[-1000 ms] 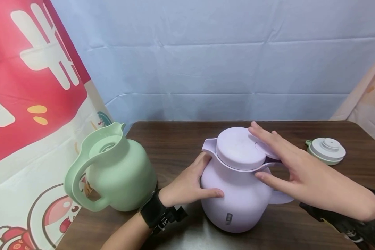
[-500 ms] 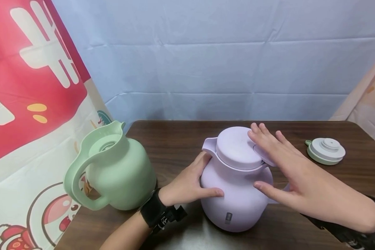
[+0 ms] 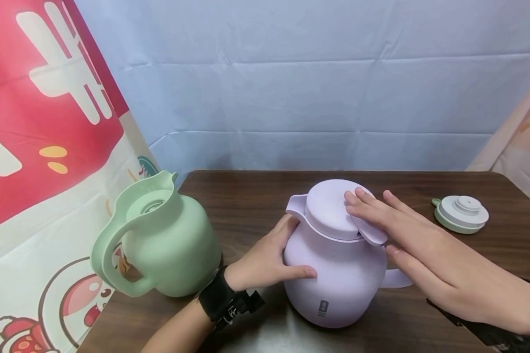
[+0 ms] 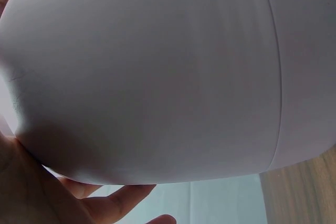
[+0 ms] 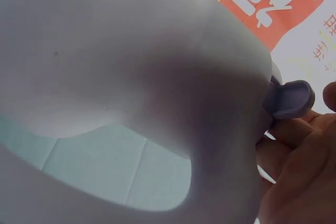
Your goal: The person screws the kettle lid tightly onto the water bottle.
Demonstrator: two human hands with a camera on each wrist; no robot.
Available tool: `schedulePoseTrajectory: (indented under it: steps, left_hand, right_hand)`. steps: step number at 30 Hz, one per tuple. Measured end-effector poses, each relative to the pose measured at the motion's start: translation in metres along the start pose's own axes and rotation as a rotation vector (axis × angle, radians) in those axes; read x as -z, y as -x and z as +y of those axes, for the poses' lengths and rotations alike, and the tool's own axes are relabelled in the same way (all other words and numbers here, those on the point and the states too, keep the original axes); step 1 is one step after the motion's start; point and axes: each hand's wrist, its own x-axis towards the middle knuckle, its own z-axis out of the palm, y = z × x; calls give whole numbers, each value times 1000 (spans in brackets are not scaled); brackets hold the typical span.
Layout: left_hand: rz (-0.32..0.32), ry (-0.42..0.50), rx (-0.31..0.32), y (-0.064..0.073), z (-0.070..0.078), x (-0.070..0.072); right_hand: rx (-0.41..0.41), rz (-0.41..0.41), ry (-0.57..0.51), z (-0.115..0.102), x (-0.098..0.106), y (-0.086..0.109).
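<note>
A lilac thermos jug [image 3: 335, 279] stands on the table, its spout toward the left. My left hand [image 3: 269, 257] holds the jug's round body from the left, thumb across the front and fingers behind; in the left wrist view, fingertips [image 4: 121, 200] show along its far side. The round lilac lid [image 3: 331, 203] sits in the jug's neck, its thumb tab [image 3: 373, 233] sticking out toward the front right, beside the handle [image 3: 397, 278]. My right hand [image 3: 424, 250] lies over the lid's right edge with fingers extended, fingertips on the lid near the tab.
A green thermos jug [image 3: 176, 250] without its outer lid stands on the left, handle toward me. At the right, a green and white lid [image 3: 461, 213] lies upside down on the brown wooden table [image 3: 256, 191]. Behind hangs a pale blue cloth [image 3: 291, 98].
The lid has turned in the neck, its tab swinging from over the handle toward the front. My right hand has shifted along with it, thumb drawing back right. My left hand stays put.
</note>
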Motion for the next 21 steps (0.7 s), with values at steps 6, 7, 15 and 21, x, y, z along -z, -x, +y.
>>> schedulePoseTrajectory:
  steps: [6, 7, 15, 21]
  left_hand:
    - [-5, 4, 5, 1, 1, 1]
    - [-4, 3, 6, 1, 1, 1]
    - [1, 17, 8, 1, 1, 0]
    - [2, 7, 11, 1, 1, 0]
  right_hand:
    - [57, 24, 19, 5, -3, 0]
    - [62, 30, 35, 4, -3, -1]
    - [65, 112, 178, -3, -11, -7]
    - [149, 169, 161, 1, -16, -7]
